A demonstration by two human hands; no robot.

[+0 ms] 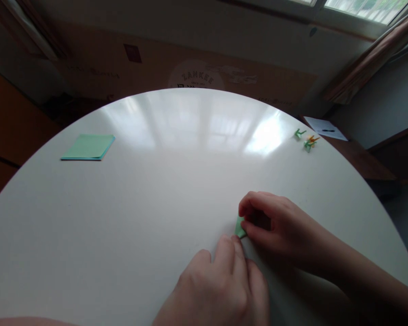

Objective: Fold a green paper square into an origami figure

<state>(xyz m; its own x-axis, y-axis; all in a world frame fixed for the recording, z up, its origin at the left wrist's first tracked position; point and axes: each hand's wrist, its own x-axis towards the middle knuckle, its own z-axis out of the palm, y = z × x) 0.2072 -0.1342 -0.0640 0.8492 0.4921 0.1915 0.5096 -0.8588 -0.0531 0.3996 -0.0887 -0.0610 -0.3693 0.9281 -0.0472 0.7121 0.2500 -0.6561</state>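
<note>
A small piece of folded green paper (pixel 239 227) lies on the white table, partly covered by my fingers. My right hand (pixel 275 222) pinches its right edge between thumb and forefinger, with the other fingers curled. Nearer to me, my left hand (pixel 221 285) presses its fingertips on the paper's lower corner. The left fingers are bent and held together, and the lower part of the paper is hidden under them.
At the table's (pixel 139 217) far left sits a stack of green and blue paper sheets (pixel 88 146). Small folded paper figures, green (pixel 299 133) and orange (pixel 313 139), stand near the right rim. Beyond it, a sheet with a pen (pixel 327 130) rests on a brown surface.
</note>
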